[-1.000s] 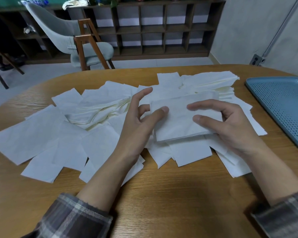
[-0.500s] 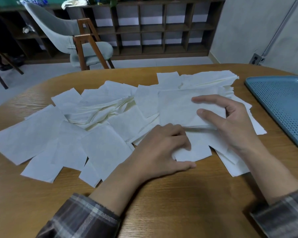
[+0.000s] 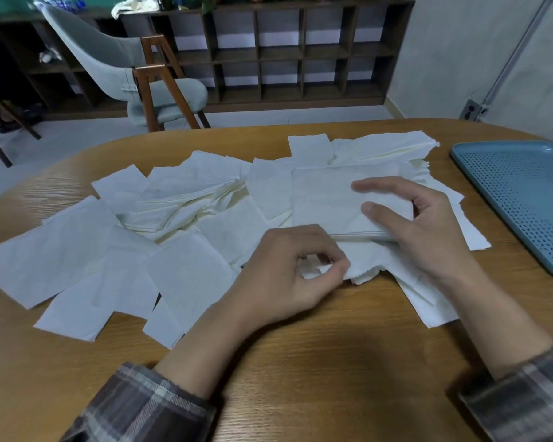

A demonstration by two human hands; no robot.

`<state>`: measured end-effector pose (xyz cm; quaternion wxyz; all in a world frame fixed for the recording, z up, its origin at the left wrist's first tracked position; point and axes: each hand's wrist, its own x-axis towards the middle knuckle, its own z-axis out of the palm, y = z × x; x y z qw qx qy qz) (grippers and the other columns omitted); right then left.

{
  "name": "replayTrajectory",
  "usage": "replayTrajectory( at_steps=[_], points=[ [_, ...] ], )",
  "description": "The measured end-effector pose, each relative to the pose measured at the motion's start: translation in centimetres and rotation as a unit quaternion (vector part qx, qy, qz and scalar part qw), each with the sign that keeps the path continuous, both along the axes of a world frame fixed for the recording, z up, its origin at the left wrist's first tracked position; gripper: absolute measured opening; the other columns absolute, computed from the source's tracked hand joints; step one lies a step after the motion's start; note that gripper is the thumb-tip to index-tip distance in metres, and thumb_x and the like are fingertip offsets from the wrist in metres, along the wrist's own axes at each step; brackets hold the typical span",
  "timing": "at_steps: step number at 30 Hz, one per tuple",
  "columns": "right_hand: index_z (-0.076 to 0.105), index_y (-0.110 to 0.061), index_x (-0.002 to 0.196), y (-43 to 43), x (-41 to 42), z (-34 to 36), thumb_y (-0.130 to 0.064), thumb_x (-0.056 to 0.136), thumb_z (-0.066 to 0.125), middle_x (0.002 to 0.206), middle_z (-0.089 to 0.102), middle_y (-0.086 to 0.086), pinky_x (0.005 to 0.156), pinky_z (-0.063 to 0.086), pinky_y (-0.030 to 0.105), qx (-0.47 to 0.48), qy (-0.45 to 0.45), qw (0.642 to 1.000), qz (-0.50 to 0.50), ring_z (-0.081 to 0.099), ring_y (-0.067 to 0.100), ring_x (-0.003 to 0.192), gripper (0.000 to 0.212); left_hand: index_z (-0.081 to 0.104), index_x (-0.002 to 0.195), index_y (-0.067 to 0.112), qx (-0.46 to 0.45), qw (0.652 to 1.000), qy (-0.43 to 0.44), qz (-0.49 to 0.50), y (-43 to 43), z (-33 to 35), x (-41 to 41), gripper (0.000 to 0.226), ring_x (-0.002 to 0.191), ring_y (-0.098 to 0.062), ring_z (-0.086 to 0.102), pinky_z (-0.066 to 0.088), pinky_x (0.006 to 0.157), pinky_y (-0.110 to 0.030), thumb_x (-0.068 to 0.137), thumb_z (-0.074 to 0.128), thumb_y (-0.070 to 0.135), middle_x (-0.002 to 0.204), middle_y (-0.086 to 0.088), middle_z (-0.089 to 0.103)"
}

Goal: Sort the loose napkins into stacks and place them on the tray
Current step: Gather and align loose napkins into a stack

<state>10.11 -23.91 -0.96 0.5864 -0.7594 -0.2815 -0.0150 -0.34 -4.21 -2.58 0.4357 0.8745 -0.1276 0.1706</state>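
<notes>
Several white napkins (image 3: 77, 250) lie scattered over the middle and left of the wooden table. My right hand (image 3: 419, 224) holds a thin stack of napkins (image 3: 326, 202) by its right edge, thumb on top, just above the pile. Just below that stack, my left hand (image 3: 288, 275) pinches the corner of a loose napkin (image 3: 364, 266) between thumb and fingers. The blue perforated tray (image 3: 524, 193) sits at the right edge with nothing on its visible part.
The wooden table (image 3: 316, 362) has bare surface toward me. A taller heap of napkins (image 3: 383, 148) lies at the back, near the tray. A grey chair (image 3: 154, 87) and a dark shelf unit (image 3: 284, 52) stand beyond the table.
My left hand left the stack, dropped to the table near me and took a loose napkin's corner in a pinch. My right hand kept hold of the stack, shifting slightly right.
</notes>
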Motion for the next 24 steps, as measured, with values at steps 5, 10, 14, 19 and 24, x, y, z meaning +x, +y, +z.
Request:
replayTrajectory(
  at_steps=[5,10,14,19,24],
  points=[
    [0.077,-0.020,0.116,0.0,0.1,-0.2,-0.002,0.098,0.068,0.119,0.076,-0.019,0.104,0.038,0.007,-0.006,-0.010,1.000,0.004,0.062,-0.005,0.124,0.027,0.077,0.087,0.015,-0.153,0.987,0.023,0.038,-0.1,1.2,-0.3,0.015,0.096,-0.010,0.073,0.051,0.086,-0.017,0.097,0.071,0.007,0.094,0.012,0.079],
    [0.077,-0.023,0.114,0.0,-0.1,-0.2,-0.005,0.099,0.069,0.116,0.076,-0.021,0.102,0.038,0.007,-0.007,-0.028,1.000,-0.004,0.063,-0.004,0.121,0.025,0.067,0.083,0.018,-0.250,0.965,0.031,0.069,0.0,2.0,-0.3,0.027,0.062,-0.002,0.047,0.036,0.062,-0.016,0.102,0.060,0.000,0.064,0.018,0.057],
    [0.076,-0.028,0.112,0.1,-0.7,0.3,-0.028,0.100,0.064,0.117,0.076,-0.019,0.099,0.041,0.009,0.016,-0.020,0.998,0.055,0.065,0.001,0.120,0.017,0.065,0.084,0.018,-0.264,0.959,0.034,0.098,0.0,2.2,-0.2,0.024,0.055,-0.011,0.029,0.026,0.054,-0.026,0.103,0.058,0.006,0.052,0.015,0.041],
    [0.078,-0.031,0.109,0.3,-1.0,0.0,-0.043,0.086,0.076,0.110,0.077,-0.014,0.090,0.045,0.011,-0.033,-0.013,0.994,0.108,0.068,0.006,0.108,0.026,0.069,0.085,0.013,-0.227,0.968,0.082,0.073,-0.3,2.1,-0.2,0.020,0.052,-0.008,0.030,0.027,0.052,-0.018,0.101,0.062,0.004,0.051,0.016,0.040],
    [0.078,-0.025,0.091,0.2,-0.8,0.2,-0.037,0.085,0.086,0.093,0.076,-0.012,0.088,0.047,0.017,-0.002,-0.014,0.998,0.062,0.069,0.006,0.095,0.016,0.071,0.096,0.019,-0.238,0.964,0.115,0.023,-0.2,2.2,-0.4,0.020,0.063,-0.023,0.050,0.043,0.067,-0.028,0.100,0.066,0.039,0.066,-0.005,0.054]
  ],
)
